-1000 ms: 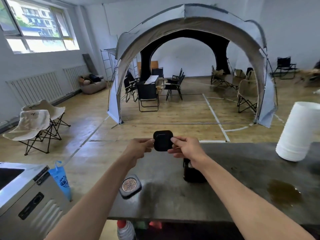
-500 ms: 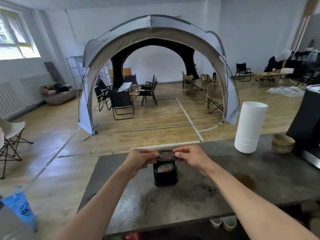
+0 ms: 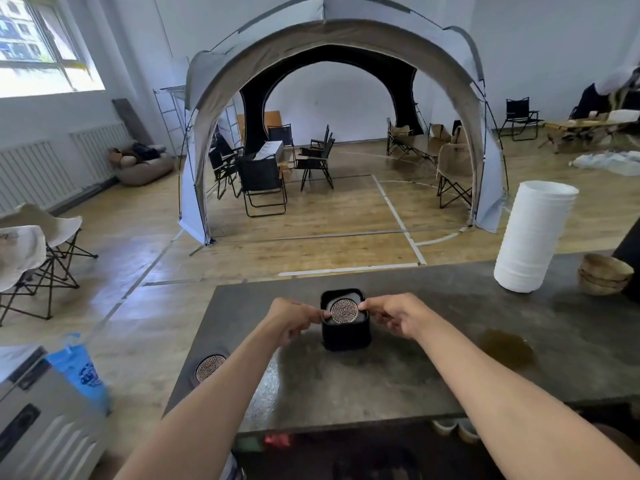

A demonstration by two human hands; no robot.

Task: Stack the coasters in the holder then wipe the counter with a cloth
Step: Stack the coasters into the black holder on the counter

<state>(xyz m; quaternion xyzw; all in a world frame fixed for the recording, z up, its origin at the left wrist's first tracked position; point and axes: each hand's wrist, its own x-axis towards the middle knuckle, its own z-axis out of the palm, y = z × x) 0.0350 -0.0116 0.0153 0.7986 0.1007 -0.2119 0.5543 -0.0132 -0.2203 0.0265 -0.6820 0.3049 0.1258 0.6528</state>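
Half a second ago the coaster hovered over the holder; now it sits lower, inside the holder's top. At the near left edge of the grey, mottled stone tabletop (image 3: 346, 386) lies a second dark square coaster with a round bronze lattice face (image 3: 209, 366). The left hand (image 3: 289, 322) and right hand (image 3: 394, 315) pinch, with narrow fingers, the edges of the black square coaster with a bronze lattice disc (image 3: 344, 311) in the boxy black holder (image 3: 345, 336). Right of it a brown spill (image 3: 507, 348) glistens. Far right stand a white stack of cups (image 3: 533, 239) and wooden bowls (image 3: 604, 273).
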